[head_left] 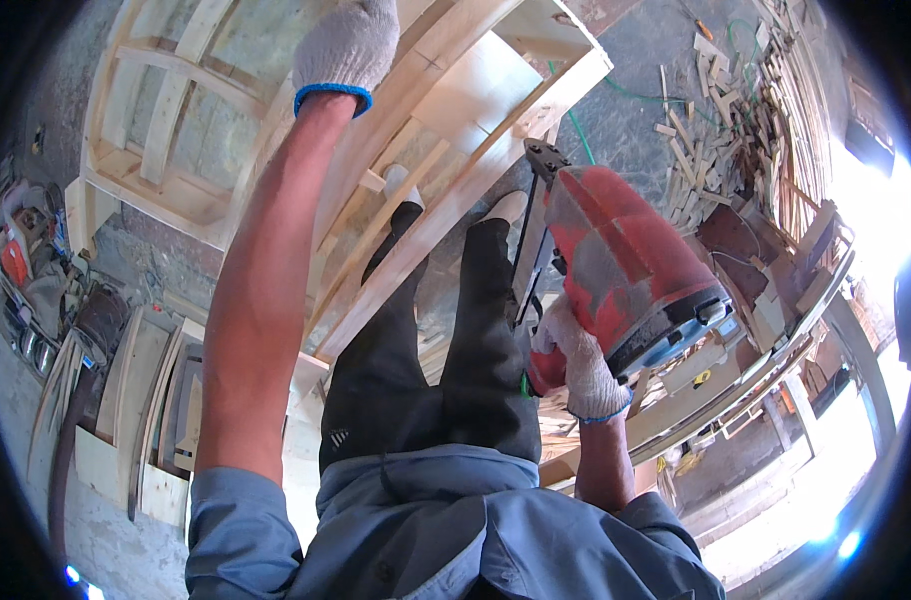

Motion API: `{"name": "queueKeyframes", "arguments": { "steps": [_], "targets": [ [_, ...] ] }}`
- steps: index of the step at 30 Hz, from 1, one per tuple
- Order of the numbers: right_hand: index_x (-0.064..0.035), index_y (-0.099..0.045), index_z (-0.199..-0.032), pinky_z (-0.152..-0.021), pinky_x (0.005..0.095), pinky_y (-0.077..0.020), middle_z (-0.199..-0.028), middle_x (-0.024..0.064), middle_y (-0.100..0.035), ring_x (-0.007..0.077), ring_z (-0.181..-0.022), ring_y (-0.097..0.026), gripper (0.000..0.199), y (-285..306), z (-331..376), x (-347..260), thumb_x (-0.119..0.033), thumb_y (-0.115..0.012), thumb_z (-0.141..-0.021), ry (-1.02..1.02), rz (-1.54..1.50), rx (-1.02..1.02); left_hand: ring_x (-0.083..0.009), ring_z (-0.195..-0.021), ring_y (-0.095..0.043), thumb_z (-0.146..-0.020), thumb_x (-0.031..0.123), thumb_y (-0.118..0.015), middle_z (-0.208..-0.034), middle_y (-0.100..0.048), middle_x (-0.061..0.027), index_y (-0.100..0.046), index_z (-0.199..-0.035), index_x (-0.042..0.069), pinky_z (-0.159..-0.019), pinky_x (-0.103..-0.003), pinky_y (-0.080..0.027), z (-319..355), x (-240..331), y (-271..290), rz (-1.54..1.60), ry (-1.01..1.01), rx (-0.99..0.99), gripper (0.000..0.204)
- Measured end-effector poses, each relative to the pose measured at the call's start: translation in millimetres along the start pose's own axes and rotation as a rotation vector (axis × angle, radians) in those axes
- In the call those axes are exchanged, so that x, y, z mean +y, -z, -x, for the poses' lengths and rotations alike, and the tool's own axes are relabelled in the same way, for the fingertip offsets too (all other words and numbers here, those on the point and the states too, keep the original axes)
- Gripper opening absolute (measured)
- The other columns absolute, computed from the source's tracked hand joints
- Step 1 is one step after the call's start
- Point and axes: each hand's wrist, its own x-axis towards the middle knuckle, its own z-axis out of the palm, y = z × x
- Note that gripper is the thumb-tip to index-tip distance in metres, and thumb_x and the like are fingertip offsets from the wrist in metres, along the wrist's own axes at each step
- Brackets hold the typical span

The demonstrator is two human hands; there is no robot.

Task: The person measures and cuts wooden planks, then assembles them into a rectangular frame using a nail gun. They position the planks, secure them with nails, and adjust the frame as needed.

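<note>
My right hand [579, 355], in a white knit glove with a blue cuff, is closed round the handle of a red nail gun [626, 240]. The gun's worn body is scuffed grey, and its nose points at the near side of a pale wooden frame [416, 240]. Stretched far forward, my left hand [348, 45] wears a matching glove and looks curled over one of the frame's boards. The view's upper edge cuts off part of it, and its fingertips are hidden. Between the frame's long boards run thinner slats and a flat panel [486, 85].
A second curved wooden frame [166, 110] adjoins at the left. Scrap wood strips [766, 130] lie piled at the far right, near a green hose [626, 93]. Curved boards [136, 400] lean at the lower left; tools [26, 260] clutter the left. My feet stand by the frame's slats.
</note>
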Motion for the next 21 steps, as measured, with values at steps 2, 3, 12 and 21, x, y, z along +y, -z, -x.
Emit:
{"name": "queueKeyframes", "arguments": {
  "steps": [2, 3, 12, 21],
  "targets": [
    [-0.0102, -0.056, -0.081, -0.07, 0.0306, -0.0461, -0.073, 0.0013, -0.056, 0.0144, -0.069, -0.056, 0.024, -7, 8, -9, -0.021, -0.064, -0.1, -0.054, -0.045, -0.016, -0.0515, -0.103, -0.066, -0.1, 0.073, -0.024, -0.101, -0.071, -0.0309, -0.075, -0.1, -0.001, -0.092, -0.057, -0.051, -6, -1, 1, -0.04, -0.049, -0.018, 0.09],
    [-0.0103, -0.056, -0.083, -0.07, 0.0306, -0.0464, -0.074, 0.0011, -0.056, 0.0142, -0.069, -0.056, 0.022, -5, 5, 7, -0.022, -0.065, -0.1, -0.035, -0.02, -0.005, -0.0504, -0.096, -0.067, -0.101, 0.07, -0.028, -0.096, -0.071, -0.0293, -0.075, -0.1, 0.001, -0.086, -0.057, -0.053, -4, -2, -1, -0.08, -0.064, 0.015, 0.083],
    [-0.0109, -0.057, -0.087, -0.068, 0.0307, -0.0471, -0.075, 0.0005, -0.057, 0.0133, -0.069, -0.056, 0.021, -17, 8, 14, -0.024, -0.065, -0.101, -0.046, -0.054, 0.005, -0.0479, -0.078, -0.07, -0.106, 0.058, -0.034, -0.082, -0.072, -0.0265, -0.074, -0.082, 0.003, -0.069, -0.057, -0.056, 8, 4, -5, -0.101, -0.071, 0.128, 0.072],
    [-0.0117, -0.054, -0.08, -0.067, 0.0296, -0.0464, -0.072, 0.0001, -0.056, 0.0127, -0.067, -0.055, 0.03, -15, 17, -18, -0.028, -0.065, -0.102, -0.129, -0.243, -0.151, -0.0478, -0.079, -0.071, -0.106, 0.057, -0.032, -0.08, -0.072, -0.0261, -0.073, -0.079, 0.004, -0.07, -0.056, -0.057, 14, 16, 8, -0.119, 0.011, 0.102, 0.072]
  ]
}}
